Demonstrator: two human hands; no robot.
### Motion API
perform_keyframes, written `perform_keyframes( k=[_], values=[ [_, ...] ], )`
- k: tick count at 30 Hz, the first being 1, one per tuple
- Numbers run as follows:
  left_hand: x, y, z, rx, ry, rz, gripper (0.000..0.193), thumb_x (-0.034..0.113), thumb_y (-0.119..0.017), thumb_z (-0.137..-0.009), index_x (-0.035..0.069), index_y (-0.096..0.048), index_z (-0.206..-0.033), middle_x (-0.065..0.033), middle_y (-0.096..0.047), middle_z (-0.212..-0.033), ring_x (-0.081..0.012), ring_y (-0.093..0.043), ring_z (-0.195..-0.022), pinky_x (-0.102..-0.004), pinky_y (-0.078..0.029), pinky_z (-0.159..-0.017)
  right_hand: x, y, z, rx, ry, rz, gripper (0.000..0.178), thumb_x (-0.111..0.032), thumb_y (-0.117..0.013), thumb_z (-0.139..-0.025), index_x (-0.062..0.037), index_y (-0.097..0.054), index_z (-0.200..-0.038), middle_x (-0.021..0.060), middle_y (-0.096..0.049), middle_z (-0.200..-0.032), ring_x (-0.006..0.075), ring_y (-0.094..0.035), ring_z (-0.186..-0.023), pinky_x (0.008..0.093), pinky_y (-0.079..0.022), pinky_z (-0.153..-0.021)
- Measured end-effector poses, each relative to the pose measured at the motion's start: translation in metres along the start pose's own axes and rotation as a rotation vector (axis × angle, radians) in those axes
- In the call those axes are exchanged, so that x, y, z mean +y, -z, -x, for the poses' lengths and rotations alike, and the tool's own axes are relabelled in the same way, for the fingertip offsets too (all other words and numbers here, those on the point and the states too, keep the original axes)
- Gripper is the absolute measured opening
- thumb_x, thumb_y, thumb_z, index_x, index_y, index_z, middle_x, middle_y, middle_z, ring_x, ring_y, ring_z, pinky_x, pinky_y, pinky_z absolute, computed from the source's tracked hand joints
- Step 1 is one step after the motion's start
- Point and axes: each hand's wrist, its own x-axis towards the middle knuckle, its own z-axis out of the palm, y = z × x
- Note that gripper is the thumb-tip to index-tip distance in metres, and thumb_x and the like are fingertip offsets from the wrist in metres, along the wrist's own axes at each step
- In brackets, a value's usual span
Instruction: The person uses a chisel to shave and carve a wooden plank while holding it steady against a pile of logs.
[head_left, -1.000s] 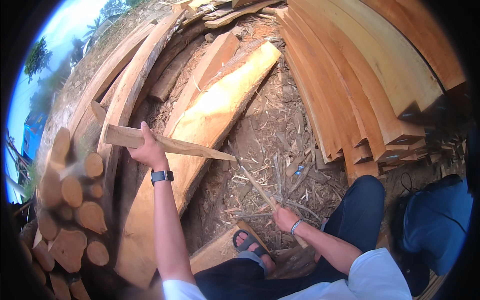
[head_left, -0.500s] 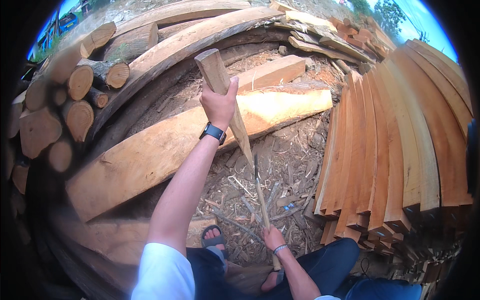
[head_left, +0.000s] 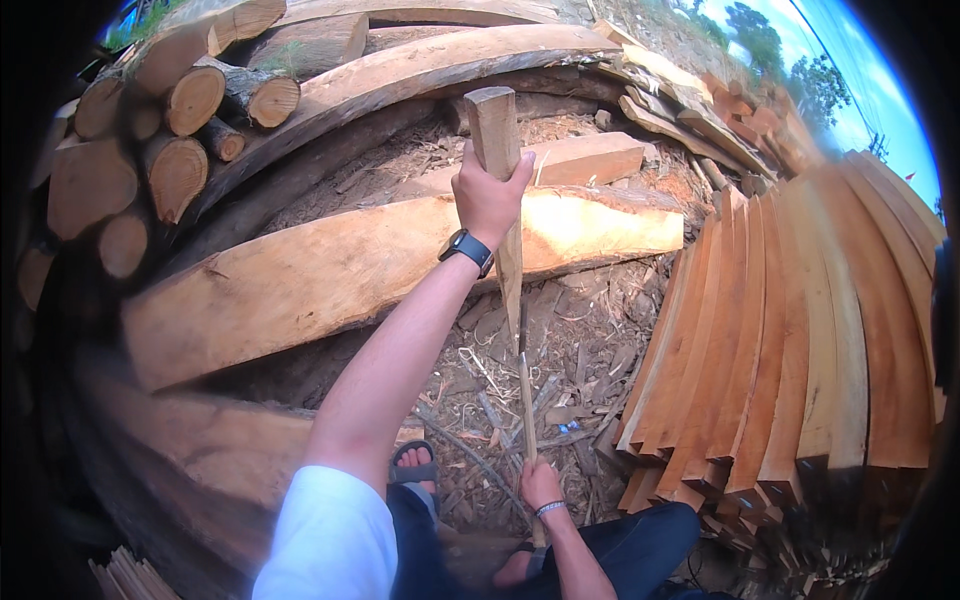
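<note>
My left hand [head_left: 490, 200] is wrapped round a tapered wooden stake [head_left: 494, 120], which stands nearly upright. Its thick, square end is at the top and its narrow end points down toward me. Lower down, my right hand [head_left: 541, 486] grips a wooden-handled tool [head_left: 527, 405] whose thin dark blade [head_left: 522, 335] is seen almost edge-on. That blade lies at the stake's narrow tip; whether the two touch I cannot tell. Behind the stake a thick, pale wooden beam [head_left: 300, 275] lies across the ground.
Wood chips and bark [head_left: 480, 375] cover the ground around my sandalled feet. Round logs [head_left: 178, 180] are piled at the far left, and a long curved slab [head_left: 420, 65] runs along the back. Stacked reddish planks [head_left: 780, 330] stand close on the right. Another slab [head_left: 230, 440] lies near my left leg.
The stake has swung from a slant to nearly upright, its top shifting right in view with my left hand. The blade now lines up more closely with its tip. The whole view has turned slightly.
</note>
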Motion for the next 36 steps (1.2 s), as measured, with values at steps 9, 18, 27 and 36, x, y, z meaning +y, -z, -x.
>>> perform_keyframes(
  k=[9, 18, 27, 36],
  values=[
    [0.011, -0.016, 0.006, -0.026, 0.011, 0.029, 0.048, 0.033, -0.078, -0.077, -0.003, -0.059, -0.102, -0.0225, -0.071, -0.085, -0.0352, -0.072, -0.080, -0.0406, -0.057, -0.071, 0.050, -0.016, -0.010, -0.155, -0.094, 0.105, 0.037, -0.028, -0.047, -0.096, 0.0051, -0.062, -0.090, 0.0346, -0.062, -0.085, 0.0511, -0.061, -0.092, 0.0556, -0.050, -0.082],
    [0.003, -0.003, 0.002, -0.011, -0.016, 0.001, 0.051, 0.034, -0.079, -0.077, -0.004, -0.057, -0.105, -0.0230, -0.070, -0.085, -0.0356, -0.072, -0.080, -0.0407, -0.057, -0.071, -0.019, 0.019, -0.002, 0.161, 0.021, -0.097, 0.033, -0.027, -0.046, -0.099, 0.0052, -0.053, -0.100, 0.0347, -0.063, -0.082, 0.0535, -0.060, -0.086, 0.0604, -0.047, -0.078],
    [-0.002, 0.000, 0.003, -0.018, -0.029, 0.003, 0.051, 0.034, -0.078, -0.077, -0.003, -0.057, -0.104, -0.0218, -0.071, -0.083, -0.0357, -0.071, -0.078, -0.0405, -0.058, -0.070, -0.001, 0.002, 0.000, -0.160, -0.125, -0.103, 0.038, -0.028, -0.044, -0.100, 0.0045, -0.060, -0.088, 0.0260, -0.064, -0.071, 0.0381, -0.068, -0.064, 0.0498, -0.054, -0.060],
    [0.000, -0.014, 0.003, -0.060, -0.009, 0.050, 0.051, 0.036, -0.079, -0.076, -0.002, -0.058, -0.104, -0.0227, -0.070, -0.085, -0.0362, -0.071, -0.079, -0.0421, -0.057, -0.071, 0.037, -0.004, -0.016, -0.566, -0.568, -1.165, 0.034, -0.038, -0.040, -0.103, -0.0060, -0.052, -0.101, 0.0015, -0.043, -0.056, 0.0131, -0.036, -0.036, 0.0285, -0.032, -0.034]
  ],
)
